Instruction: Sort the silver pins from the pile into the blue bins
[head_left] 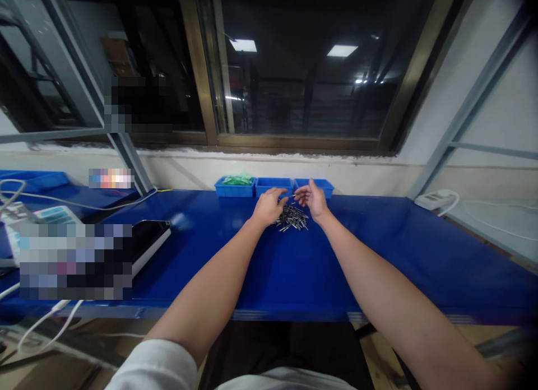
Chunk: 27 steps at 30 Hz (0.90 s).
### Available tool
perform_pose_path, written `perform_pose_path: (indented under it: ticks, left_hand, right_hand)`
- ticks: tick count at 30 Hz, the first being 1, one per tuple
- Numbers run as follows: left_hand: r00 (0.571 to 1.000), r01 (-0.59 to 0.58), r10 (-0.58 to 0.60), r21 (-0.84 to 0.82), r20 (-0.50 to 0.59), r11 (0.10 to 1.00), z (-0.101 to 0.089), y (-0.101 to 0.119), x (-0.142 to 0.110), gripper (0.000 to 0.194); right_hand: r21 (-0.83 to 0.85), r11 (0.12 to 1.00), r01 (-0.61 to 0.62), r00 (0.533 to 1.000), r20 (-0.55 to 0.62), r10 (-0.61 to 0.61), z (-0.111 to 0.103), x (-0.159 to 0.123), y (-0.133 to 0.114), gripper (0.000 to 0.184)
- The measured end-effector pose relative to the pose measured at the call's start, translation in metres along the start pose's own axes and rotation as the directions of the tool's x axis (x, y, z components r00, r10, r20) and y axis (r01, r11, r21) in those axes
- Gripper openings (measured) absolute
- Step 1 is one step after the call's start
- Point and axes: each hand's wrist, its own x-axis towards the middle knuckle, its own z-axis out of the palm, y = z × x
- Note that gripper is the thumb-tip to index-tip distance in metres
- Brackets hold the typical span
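My left hand (pixel 269 205) is above the left side of a loose pile of thin metal pin-like pieces (pixel 292 218) on the blue tabletop. Its thumb and forefinger close on one slim, pale-looking piece (pixel 292 196), which points across to the right. Facing it, my right hand (pixel 313 200) is over the pile's right edge, thumb raised and apart from the slightly bent fingers. Those fingertips come close to the piece's far end; whether they touch it I cannot tell. Exactly what kind of pieces these are is too small to make out.
Behind the hands, three blue bins stand against the wall; the left bin (pixel 235 189) holds green packets, the middle bin (pixel 274 184) and right bin (pixel 319 186) sit beside it. A dark-screened device (pixel 151 238) and cables lie left. A power strip (pixel 437 199) is at right.
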Motion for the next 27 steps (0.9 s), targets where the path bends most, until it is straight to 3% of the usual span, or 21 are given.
perform_pose_path:
  ticks: [3,8,12,21,27]
  left_hand:
    - [0.998,0.038,-0.038,0.005,-0.041,0.999,0.003,-0.006,-0.001,0.04]
    - [0.993,0.109,-0.111,0.066,0.034,0.992,0.008,-0.019,-0.004,0.041]
    - [0.977,0.171,-0.182,0.102,0.108,0.98,0.008,-0.021,-0.005,0.04]
    - [0.953,0.209,-0.23,0.124,0.196,0.97,0.008,-0.019,-0.006,0.042]
    - [0.938,0.218,-0.243,0.122,0.248,0.968,0.008,-0.02,-0.006,0.046]
  right_hand:
    - [-0.044,0.999,0.005,0.995,-0.1,-0.01,-0.013,0.009,0.007,0.073]
    - [-0.233,0.972,0.014,0.954,-0.288,-0.083,-0.042,0.027,0.023,0.08]
    - [-0.345,0.939,0.004,0.943,-0.311,-0.119,-0.056,0.038,0.033,0.079]
    - [-0.315,0.943,-0.104,0.967,-0.254,0.022,-0.054,0.037,0.035,0.087]
    - [-0.284,0.953,-0.105,0.959,-0.281,0.022,-0.055,0.033,0.032,0.078]
